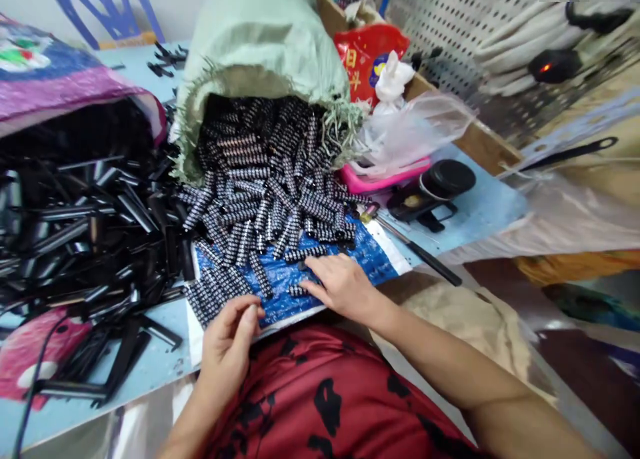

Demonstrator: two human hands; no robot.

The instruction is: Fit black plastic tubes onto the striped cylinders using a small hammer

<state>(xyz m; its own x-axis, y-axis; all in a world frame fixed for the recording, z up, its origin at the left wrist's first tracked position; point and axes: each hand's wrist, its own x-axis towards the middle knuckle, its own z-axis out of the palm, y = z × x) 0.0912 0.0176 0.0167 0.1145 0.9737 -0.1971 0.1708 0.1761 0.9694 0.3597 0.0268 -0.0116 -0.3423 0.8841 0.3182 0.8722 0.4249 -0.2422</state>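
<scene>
Many short black rods with rows of white bumps [280, 199] spill out of a pale green woven sack [260, 39] onto a blue plastic sheet [285, 272]. My right hand [345, 285] reaches over the sheet, index finger and thumb apart. Its thumb touches or nearly touches one rod [297, 290], partly hidden by the hand; another rod [306, 253] lies just beyond the fingertips. My left hand [233, 339] is curled at the sheet's near edge, thumb against the fingers; whatever it may hold is hidden. Beside it, several bumpy rods [215, 292] lie side by side in a row.
Glossy black plastic pieces [100, 225] are heaped at left, near a purple-edged bag [75, 79]. To the right are a screwdriver-like tool [420, 249], a black lidded cup [445, 182], a pink tray [385, 175] and a red packet [370, 59]. A pink fish-shaped item [43, 352] lies front left.
</scene>
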